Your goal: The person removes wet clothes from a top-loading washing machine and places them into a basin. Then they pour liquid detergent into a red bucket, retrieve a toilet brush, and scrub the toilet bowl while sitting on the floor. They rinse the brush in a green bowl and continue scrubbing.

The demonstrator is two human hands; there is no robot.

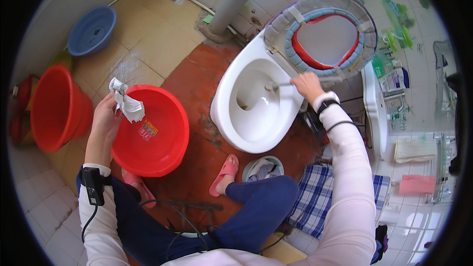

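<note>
My right hand [307, 85] grips the handle of a toilet brush [272, 87], whose head is inside the white toilet bowl [255, 125]. The brush head rests near the bowl's upper inner wall. Behind the bowl, the seat [289, 40] stands raised, with a padded cover around it. A crumpled white tissue [129, 103] is pinched in my left hand [105, 112]. That hand is above the left rim of a red plastic basin [173, 133], which bears a printed sticker inside.
Beside the toilet foot stands a small bin [281, 162] with waste in it. Red buckets [75, 107] and a blue basin [92, 46] are at left. A grey pipe [236, 3] rises behind the toilet; a washbasin [375, 118] juts out at right, above a checked cloth [314, 199].
</note>
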